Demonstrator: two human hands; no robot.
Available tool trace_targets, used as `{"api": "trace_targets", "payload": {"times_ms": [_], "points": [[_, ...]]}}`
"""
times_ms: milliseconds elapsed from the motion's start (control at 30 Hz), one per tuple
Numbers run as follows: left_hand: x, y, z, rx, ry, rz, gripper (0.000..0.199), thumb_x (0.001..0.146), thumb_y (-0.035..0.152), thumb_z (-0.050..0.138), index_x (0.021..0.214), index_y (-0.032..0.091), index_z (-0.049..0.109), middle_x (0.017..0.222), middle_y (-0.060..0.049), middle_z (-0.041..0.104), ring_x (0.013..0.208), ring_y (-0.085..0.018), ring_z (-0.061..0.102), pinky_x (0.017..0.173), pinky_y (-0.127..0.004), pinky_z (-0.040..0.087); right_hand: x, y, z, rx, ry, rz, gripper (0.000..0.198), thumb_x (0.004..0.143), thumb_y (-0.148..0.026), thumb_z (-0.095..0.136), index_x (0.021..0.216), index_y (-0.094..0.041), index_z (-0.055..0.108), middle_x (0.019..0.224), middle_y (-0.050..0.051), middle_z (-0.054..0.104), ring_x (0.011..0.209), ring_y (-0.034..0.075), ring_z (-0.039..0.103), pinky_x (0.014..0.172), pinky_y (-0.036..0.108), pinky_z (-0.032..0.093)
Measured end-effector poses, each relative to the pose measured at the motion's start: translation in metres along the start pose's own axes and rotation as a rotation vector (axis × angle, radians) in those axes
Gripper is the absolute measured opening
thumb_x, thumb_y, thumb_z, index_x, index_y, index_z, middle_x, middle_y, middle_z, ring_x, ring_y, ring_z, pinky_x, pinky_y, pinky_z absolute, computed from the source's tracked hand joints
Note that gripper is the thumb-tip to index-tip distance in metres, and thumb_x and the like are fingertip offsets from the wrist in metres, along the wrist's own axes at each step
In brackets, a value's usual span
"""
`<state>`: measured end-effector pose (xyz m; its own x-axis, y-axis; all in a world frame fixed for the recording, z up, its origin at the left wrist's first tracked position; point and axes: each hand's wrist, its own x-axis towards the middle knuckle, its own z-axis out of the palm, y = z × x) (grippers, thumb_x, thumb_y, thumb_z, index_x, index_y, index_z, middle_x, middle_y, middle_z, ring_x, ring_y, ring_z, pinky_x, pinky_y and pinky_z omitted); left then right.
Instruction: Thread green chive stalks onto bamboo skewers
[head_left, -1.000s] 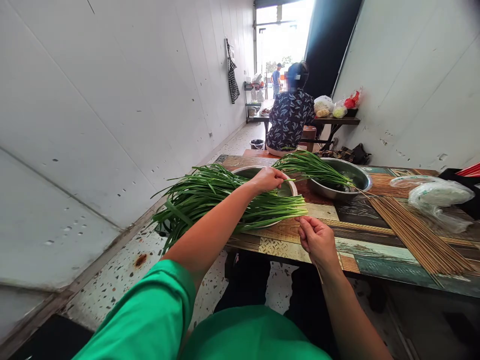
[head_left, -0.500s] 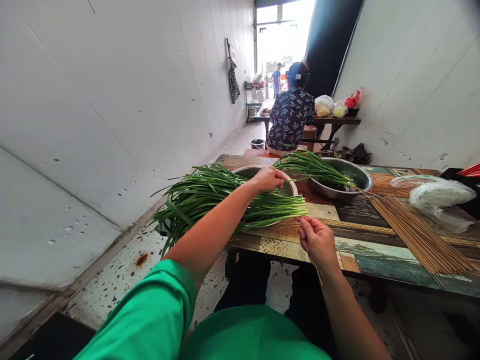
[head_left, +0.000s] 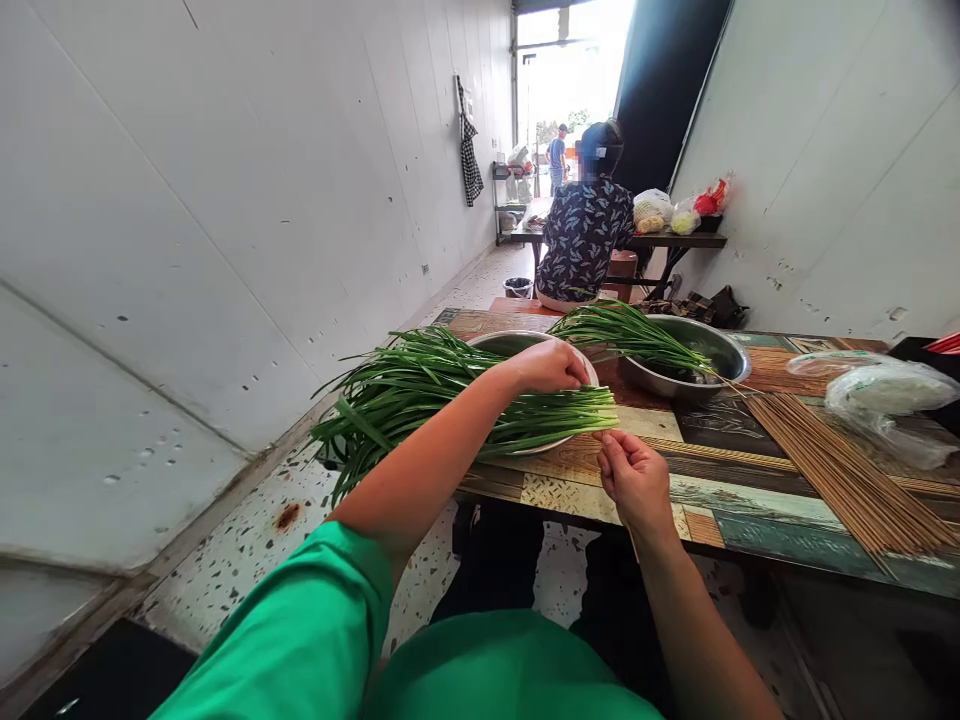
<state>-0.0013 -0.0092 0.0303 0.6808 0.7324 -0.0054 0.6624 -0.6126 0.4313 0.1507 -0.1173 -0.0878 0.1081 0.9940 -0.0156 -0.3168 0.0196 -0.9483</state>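
A large bunch of garlic chives [head_left: 427, 385] lies across a round metal bowl [head_left: 506, 343], leaves to the left, pale cut ends to the right. My left hand [head_left: 555, 366] is closed at the upper side of those ends, fingertips pinched down on the chives; how many stalks they grip is hidden. Just below and right of the ends, my right hand [head_left: 636, 472] is closed round a thin bamboo skewer [head_left: 632, 540]. Its tip shows between thumb and forefinger, close to the pale ends, and its tail runs down past the wrist.
A second metal bowl [head_left: 735, 365] on the table holds chives on a skewer [head_left: 622, 330]. To the right lie a fan of bamboo skewers [head_left: 832, 470] and a clear plastic bag [head_left: 885, 390]. Another person [head_left: 589, 235] sits ahead, back turned, at a farther table [head_left: 705, 241].
My left hand has moved slightly right and down, from holding a stalk above the bunch to the pale ends. My right hand keeps its grip on the skewer, almost still.
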Motion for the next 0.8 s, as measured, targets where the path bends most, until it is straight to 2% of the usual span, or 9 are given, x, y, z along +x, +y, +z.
{"api": "trace_targets", "payload": {"times_ms": [200,400,533,800], "points": [[-0.001,0.004,0.006,0.013,0.056,-0.033,0.027,0.077,0.015,0.057,0.096,0.014,0.077,0.081,-0.003,0.074,0.068,-0.01,0.058,0.067,-0.022,0.041,0.0,0.002,-0.002,-0.029,-0.015,-0.003,0.045,0.064,-0.054,0.076,0.083,-0.015,0.063,0.045,-0.009,0.043,0.034,0.003,0.028,0.033,0.018,0.016],[-0.001,0.001,0.017,-0.024,0.323,-0.138,0.02,0.08,0.019,0.059,0.085,0.015,0.078,0.078,-0.004,0.073,0.067,-0.011,0.057,0.068,-0.023,0.041,-0.003,-0.005,0.0,-0.02,-0.013,0.002,0.047,0.063,-0.054,0.077,0.084,-0.015,0.062,0.045,-0.009,0.043,0.035,0.003,0.028,0.033,0.017,0.016],[0.003,-0.004,0.018,-0.094,0.424,-0.239,0.02,0.081,0.021,0.059,0.086,0.015,0.078,0.073,-0.003,0.071,0.063,-0.011,0.054,0.066,-0.023,0.041,-0.009,-0.008,0.0,-0.044,-0.024,-0.015,0.044,0.065,-0.054,0.076,0.081,-0.015,0.06,0.045,-0.008,0.043,0.035,0.003,0.028,0.033,0.018,0.015],[0.006,-0.011,0.02,-0.399,0.435,-0.335,0.023,0.079,0.017,0.059,0.093,0.013,0.077,0.059,0.0,0.064,0.05,-0.007,0.046,0.052,-0.02,0.038,-0.011,-0.01,0.0,-0.062,-0.028,-0.023,0.043,0.066,-0.053,0.075,0.08,-0.015,0.061,0.046,-0.008,0.043,0.036,0.003,0.029,0.034,0.018,0.016]]}}
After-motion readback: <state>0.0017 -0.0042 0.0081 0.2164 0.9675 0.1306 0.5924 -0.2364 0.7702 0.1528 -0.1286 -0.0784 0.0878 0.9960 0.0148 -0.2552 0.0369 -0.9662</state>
